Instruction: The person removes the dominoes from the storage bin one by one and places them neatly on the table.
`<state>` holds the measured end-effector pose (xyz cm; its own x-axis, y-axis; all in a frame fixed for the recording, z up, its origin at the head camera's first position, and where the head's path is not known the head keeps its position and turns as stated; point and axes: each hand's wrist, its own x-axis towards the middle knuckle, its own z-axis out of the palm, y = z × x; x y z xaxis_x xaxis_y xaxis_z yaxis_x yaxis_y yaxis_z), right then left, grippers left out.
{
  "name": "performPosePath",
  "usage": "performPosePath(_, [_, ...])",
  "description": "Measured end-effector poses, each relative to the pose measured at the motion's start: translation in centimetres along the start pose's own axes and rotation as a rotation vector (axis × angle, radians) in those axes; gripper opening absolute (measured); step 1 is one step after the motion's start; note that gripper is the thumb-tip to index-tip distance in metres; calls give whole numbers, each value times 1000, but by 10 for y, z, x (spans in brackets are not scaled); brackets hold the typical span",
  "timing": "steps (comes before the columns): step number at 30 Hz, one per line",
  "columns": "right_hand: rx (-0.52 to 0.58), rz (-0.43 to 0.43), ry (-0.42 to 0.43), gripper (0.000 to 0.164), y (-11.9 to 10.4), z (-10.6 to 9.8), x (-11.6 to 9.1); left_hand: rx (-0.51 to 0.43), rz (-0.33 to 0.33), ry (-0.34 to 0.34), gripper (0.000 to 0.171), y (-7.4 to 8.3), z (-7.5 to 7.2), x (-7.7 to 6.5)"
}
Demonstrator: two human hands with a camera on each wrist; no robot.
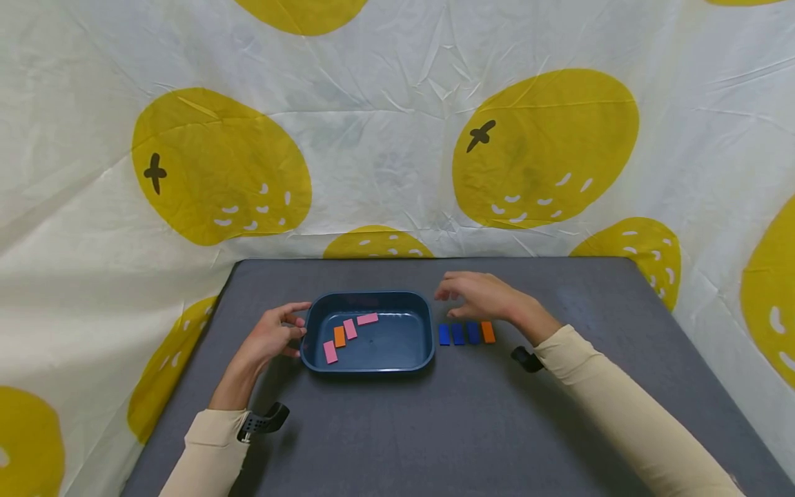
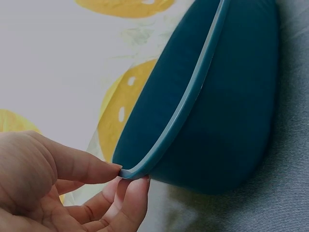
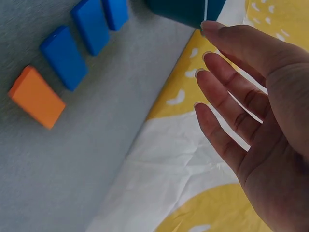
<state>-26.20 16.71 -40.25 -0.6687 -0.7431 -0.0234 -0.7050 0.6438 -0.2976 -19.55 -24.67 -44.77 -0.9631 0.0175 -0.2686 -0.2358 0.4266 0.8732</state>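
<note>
A dark blue tray (image 1: 373, 368) stands on the grey table. At its left end my left hand (image 1: 271, 335) pinches the rim between thumb and fingers, as the left wrist view shows close up. Inside the tray lie three pink blocks (image 1: 350, 328) and an orange block (image 1: 339, 337). To the right of the tray, three blue blocks (image 1: 458, 334) and another orange block (image 1: 488, 332) form a row. My right hand (image 1: 475, 293) hovers just beyond this row, fingers loosely bent and holding nothing; in the right wrist view the orange block (image 3: 37, 96) lies left of it.
The grey tabletop (image 1: 385, 435) stretches in front of the tray and out to the right. Behind it hangs a white cloth (image 1: 379, 159) printed with yellow fruit. A black band (image 1: 266, 418) sits on my left wrist.
</note>
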Motion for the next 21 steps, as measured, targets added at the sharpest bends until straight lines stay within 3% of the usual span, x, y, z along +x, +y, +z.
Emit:
performPosePath(13, [31, -32, -48, 36, -12, 3, 27, -1, -7, 3, 53, -1, 0, 1])
performPosePath(21, [26, -95, -58, 36, -17, 7, 40, 0, -4, -2, 54, -2, 0, 2])
